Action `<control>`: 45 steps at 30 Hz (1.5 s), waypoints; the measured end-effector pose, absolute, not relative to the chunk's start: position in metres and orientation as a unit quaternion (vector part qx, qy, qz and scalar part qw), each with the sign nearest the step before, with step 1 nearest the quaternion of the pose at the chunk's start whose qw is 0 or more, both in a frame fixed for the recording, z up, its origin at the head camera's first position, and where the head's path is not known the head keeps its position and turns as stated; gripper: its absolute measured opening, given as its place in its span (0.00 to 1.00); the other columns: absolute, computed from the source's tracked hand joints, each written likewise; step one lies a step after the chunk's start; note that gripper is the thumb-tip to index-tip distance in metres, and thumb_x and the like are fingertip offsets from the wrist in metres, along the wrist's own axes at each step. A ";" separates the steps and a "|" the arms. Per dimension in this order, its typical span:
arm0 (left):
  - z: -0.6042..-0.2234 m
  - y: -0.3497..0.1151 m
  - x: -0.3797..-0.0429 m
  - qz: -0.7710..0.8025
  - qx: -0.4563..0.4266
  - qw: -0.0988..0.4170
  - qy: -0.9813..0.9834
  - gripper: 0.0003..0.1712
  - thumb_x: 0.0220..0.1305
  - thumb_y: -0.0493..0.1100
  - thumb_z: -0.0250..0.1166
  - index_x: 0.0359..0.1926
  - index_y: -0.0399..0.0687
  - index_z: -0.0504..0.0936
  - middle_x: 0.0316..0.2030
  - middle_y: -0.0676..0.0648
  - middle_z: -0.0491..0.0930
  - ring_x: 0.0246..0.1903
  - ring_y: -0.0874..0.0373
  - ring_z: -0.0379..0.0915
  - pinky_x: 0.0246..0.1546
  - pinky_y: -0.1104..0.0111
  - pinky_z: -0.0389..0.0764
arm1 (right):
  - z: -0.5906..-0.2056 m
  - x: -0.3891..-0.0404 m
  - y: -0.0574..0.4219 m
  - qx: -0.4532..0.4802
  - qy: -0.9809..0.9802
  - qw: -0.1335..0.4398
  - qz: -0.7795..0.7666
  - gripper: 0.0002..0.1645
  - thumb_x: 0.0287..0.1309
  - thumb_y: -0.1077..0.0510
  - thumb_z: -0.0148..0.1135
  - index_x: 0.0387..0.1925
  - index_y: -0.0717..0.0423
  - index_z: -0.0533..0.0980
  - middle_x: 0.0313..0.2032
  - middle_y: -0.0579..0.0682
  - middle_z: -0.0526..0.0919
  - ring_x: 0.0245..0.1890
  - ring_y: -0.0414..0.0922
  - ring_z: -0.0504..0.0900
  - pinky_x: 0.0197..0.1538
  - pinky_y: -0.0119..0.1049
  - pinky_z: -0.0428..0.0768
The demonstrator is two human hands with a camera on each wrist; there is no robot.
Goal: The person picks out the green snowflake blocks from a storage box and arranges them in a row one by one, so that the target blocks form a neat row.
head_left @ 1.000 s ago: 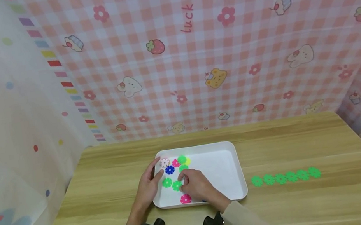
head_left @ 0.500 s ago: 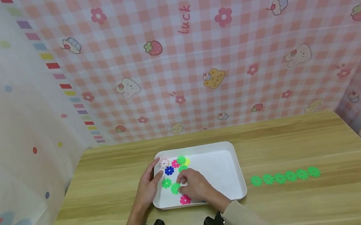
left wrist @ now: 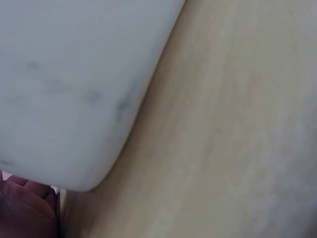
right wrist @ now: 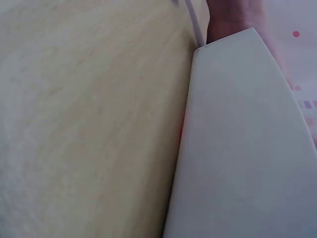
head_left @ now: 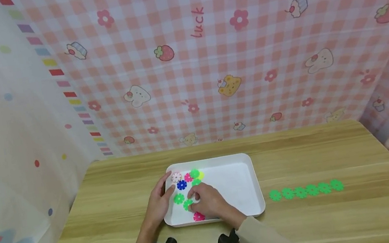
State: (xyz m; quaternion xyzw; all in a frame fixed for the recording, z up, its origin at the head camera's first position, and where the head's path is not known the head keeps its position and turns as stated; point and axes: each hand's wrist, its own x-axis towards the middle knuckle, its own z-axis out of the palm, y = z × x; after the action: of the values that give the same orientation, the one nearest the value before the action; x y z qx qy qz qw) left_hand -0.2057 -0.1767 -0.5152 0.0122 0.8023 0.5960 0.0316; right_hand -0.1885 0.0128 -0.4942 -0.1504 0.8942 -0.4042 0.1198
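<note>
In the head view a white tray (head_left: pixel 233 187) lies on the table. My left hand (head_left: pixel 158 203) grips its left side, thumb over the rim and fingers along the outer wall. Inside the tray my right hand (head_left: pixel 208 200) has its lower fingertip on a green flower-shaped disc (head_left: pixel 187 205), with another finger raised apart from it. Close by lie another green disc (head_left: pixel 178 198), a blue disc (head_left: pixel 181 185), a white-and-pink disc (head_left: pixel 176 177) and a pink disc (head_left: pixel 199 216) partly beneath the hand. The wrist views mostly show the tray wall (right wrist: pixel 233 139) and wood.
Several green discs (head_left: pixel 300 192) form a row on the table right of the tray. At the tray's back left, more green discs (head_left: pixel 194 173) overlap a yellow disc (head_left: pixel 201 175) beside a pink one (head_left: pixel 188 177). A checked cloth (head_left: pixel 189 67) hangs behind the table.
The right hand's fingers have shifted slightly left, and the green disc under them has slid left and toward the tray's front. The left hand keeps its hold on the tray.
</note>
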 end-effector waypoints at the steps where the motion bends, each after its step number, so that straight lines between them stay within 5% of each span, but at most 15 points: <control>1: -0.515 -0.177 -0.206 0.596 0.013 0.031 0.802 0.27 0.76 0.43 0.53 0.73 0.53 0.64 0.76 0.43 0.53 0.76 0.48 0.44 0.76 0.53 0.47 | -0.494 -0.188 0.013 -0.152 0.895 0.119 -0.401 0.10 0.52 0.58 0.73 0.38 0.51 0.82 0.30 0.46 0.74 0.30 0.41 0.71 0.31 0.32 0.71; 21: -0.515 -0.176 -0.205 0.598 0.016 0.032 0.801 0.28 0.76 0.42 0.52 0.74 0.52 0.63 0.77 0.41 0.51 0.77 0.47 0.42 0.76 0.53 0.46 | -0.485 -0.190 0.027 -0.158 0.871 0.110 -0.453 0.08 0.55 0.66 0.67 0.34 0.52 0.77 0.28 0.43 0.79 0.29 0.40 0.75 0.34 0.33 0.75; 31: -0.513 -0.177 -0.205 0.597 0.005 0.033 0.801 0.28 0.75 0.41 0.53 0.74 0.52 0.63 0.77 0.42 0.51 0.77 0.47 0.43 0.76 0.53 0.48 | -0.467 -0.192 0.063 -0.142 0.873 0.070 -0.462 0.06 0.58 0.65 0.66 0.36 0.54 0.78 0.28 0.45 0.78 0.27 0.41 0.74 0.30 0.31 0.73; 45: -0.515 -0.176 -0.205 0.604 0.010 0.034 0.796 0.28 0.76 0.41 0.52 0.73 0.53 0.63 0.77 0.43 0.52 0.77 0.48 0.44 0.76 0.53 0.47 | -0.445 -0.184 0.124 -0.089 0.871 0.007 -0.482 0.08 0.58 0.67 0.67 0.36 0.52 0.78 0.28 0.45 0.79 0.32 0.41 0.75 0.38 0.32 0.76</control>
State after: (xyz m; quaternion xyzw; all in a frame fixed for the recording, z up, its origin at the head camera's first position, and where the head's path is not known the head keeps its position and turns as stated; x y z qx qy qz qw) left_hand -0.2051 -0.1756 -0.5149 0.0101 0.7961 0.6041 0.0344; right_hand -0.1838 0.1238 -0.4451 -0.0891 0.8714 -0.4823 0.0073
